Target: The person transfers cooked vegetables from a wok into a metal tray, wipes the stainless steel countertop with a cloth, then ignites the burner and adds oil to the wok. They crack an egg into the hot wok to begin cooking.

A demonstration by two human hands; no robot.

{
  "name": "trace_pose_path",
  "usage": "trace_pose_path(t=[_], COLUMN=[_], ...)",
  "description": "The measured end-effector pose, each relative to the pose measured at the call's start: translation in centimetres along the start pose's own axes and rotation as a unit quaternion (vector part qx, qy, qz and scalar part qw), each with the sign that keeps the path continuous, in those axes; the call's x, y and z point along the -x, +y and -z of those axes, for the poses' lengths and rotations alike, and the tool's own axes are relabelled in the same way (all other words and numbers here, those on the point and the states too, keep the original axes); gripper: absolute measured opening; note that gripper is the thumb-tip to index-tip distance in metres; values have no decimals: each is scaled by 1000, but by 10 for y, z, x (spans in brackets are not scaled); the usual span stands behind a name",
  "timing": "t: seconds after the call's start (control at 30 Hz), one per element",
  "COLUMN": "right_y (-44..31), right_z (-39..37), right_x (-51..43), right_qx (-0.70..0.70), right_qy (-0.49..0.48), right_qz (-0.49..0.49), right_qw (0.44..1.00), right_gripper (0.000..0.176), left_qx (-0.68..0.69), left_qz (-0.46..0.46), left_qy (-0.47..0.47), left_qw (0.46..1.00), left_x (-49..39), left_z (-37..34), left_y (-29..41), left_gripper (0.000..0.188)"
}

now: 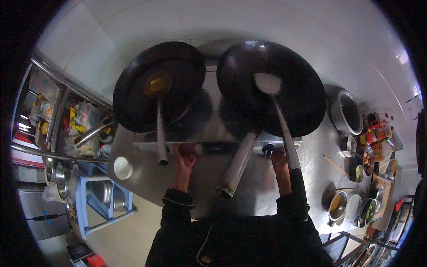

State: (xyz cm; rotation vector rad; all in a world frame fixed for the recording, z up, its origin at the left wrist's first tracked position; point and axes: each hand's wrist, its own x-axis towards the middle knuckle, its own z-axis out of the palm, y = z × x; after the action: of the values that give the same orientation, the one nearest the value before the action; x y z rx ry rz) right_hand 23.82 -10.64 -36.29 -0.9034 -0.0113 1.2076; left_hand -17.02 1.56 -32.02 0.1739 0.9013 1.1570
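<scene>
Two dark woks stand side by side on the stove, the left wok (pixel 133 100) and the right wok (pixel 233 80). A ladle (pixel 160 123) rests in the left wok, its bowl yellowish. In the right wok lies a wok spatula (pixel 282 120), its handle sticking out towards me. My left hand (pixel 185 162) reaches the left part of the stove's front panel (pixel 220 147); its fingertips are too dim to make out. My right hand (pixel 279 162) has its fingers at a round black knob (pixel 269 150) on that panel, partly behind the spatula handle.
The right wok's hollow metal handle (pixel 238 167) juts towards me between my arms. A small white bowl (pixel 123 168) stands at the left counter edge. To the right are a deep metal pot (pixel 358 123), a wooden stick (pixel 336 165), a bowl of eggs (pixel 368 160) and several food bowls.
</scene>
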Motion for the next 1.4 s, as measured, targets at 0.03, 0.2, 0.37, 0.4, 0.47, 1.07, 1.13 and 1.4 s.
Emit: trace_pose_path(t=[0.03,0.2,0.37,0.4,0.47,1.07,1.13,1.4], right_y=[2,8,10,10,11,53,54,61], right_z=[2,-3,-9,-8,-1,26,29,51], right_x=[3,25,48,51,57,158,165,184], right_qx=[-14,-88,-36,-29,-3,-3,-46,119], right_qy=[-13,17,-19,-21,-26,-3,-17,9], right_qz=[-1,-6,24,27,38,81,27,99], right_qw=[1000,996,999,999,999,997,998,988], right_gripper=[54,54,45,43,41,46,49,46], left_qx=[-6,-24,-59,-75,-90,-42,-33,-32], left_qz=[10,-10,-21,-20,6,24,50,106], left_qy=[26,-2,37,74,109,11,-29,-40], left_qw=[1000,1000,997,994,990,999,998,993], left_x=[1,14,42,48,56,60,60,59], left_z=[1,-4,-22,-26,-30,45,56,81], left_y=[2,11,19,20,25,14,14,19], left_gripper=[50,44,42,42,42,51,49,47])
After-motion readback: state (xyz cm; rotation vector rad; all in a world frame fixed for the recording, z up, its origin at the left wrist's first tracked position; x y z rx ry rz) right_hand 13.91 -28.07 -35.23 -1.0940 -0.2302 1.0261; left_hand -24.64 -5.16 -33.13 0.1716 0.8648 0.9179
